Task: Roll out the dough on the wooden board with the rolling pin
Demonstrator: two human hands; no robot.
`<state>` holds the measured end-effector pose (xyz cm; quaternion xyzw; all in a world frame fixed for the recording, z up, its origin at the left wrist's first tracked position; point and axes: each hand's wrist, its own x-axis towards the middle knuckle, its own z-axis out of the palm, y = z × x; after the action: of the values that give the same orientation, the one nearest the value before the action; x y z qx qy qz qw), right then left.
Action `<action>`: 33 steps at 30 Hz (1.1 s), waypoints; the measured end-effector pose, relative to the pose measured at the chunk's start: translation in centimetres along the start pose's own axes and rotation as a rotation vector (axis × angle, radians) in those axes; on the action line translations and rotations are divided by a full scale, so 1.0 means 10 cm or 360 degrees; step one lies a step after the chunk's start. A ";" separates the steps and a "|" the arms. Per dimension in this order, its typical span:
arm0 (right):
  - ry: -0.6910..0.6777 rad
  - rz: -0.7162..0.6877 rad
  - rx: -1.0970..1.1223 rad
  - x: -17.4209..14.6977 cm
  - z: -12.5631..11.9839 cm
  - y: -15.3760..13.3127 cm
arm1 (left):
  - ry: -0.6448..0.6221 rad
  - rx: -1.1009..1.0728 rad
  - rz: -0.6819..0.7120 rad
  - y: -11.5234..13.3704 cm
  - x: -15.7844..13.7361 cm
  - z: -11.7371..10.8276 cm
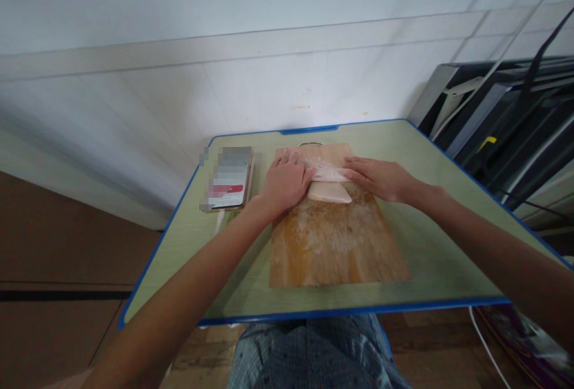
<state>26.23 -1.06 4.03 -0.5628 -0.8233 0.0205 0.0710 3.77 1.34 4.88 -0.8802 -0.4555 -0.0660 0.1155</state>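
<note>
A flour-dusted rolling pin (329, 173) lies crosswise on a wooden board (332, 251). My left hand (289, 178) is over its left end, fingers pointing away from me and thumb along the pin. At the other end, my right hand (381, 178) holds it, with the fingers pointing inward. A flat, pale piece of dough (330, 192) shows on the near side of the pin, its far part hidden beneath it. White flour is smeared across the board in front of the dough.
The board rests on a green table (430, 251) with a blue edge. A phone (231, 178), partly pixelated, lies left of the board with a white cable (219, 221) attached. Behind is a white wall (269, 90); dark flat panels (502, 114) stand at the right.
</note>
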 end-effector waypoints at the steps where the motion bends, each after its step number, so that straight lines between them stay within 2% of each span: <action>1: 0.0016 -0.0034 0.0015 -0.05 -0.01 0.00 | 0.0005 -0.0014 0.0047 0.00 -0.02 -0.03; 4: 0.0076 -0.0107 0.0068 -0.18 -0.05 -0.01 | -0.0003 -0.0065 0.0097 0.00 -0.10 -0.17; 9: 0.0138 -0.0184 0.0127 -0.31 -0.10 -0.09 | -0.0137 -0.0115 0.0066 0.03 -0.23 -0.34; 14: 0.0187 -0.0333 0.0046 -0.35 -0.04 -0.15 | -0.0182 -0.0264 0.0180 0.08 -0.30 -0.23; 20: 0.0372 -0.0294 -0.0240 -0.28 0.03 -0.20 | 0.0002 -0.0247 -0.0045 0.11 -0.28 -0.15; 33: 0.0149 -0.0161 -0.0123 -0.01 0.01 -0.15 | -0.0079 -0.0255 -0.0153 -0.04 0.05 -0.10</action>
<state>24.87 -1.70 4.11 -0.5231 -0.8466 -0.0411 0.0886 3.69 1.74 5.98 -0.8651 -0.4933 -0.0859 0.0300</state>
